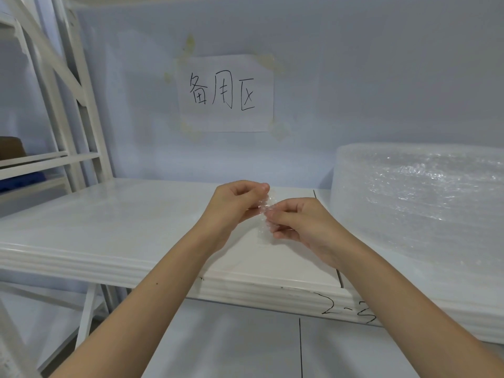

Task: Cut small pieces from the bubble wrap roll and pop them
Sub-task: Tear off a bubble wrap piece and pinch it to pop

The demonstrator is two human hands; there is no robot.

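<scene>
A small piece of bubble wrap (265, 214) is already off the roll, so for this piece the cutting step looks done and the popping is what is going on. The left hand (234, 205) is pinching the top edge of the piece between thumb and curled fingers (263, 187), and the right hand (297, 222) is squeezing its middle, fingers clamped tight on the plastic. The piece is hanging between the two hands, held up in the air above the white shelf (109, 227) and not touching it.

The bubble wrap roll (425, 200) is lying on the right end of the same shelf, well apart from the hands, and it is looking thick, so plenty of material seems left to cut. How many bubbles in the held piece are already flat is too fine to tell. No scissors or knife are showing, nor any finished pieces. A handwritten paper sign (225, 92) is taped to the wall behind.
</scene>
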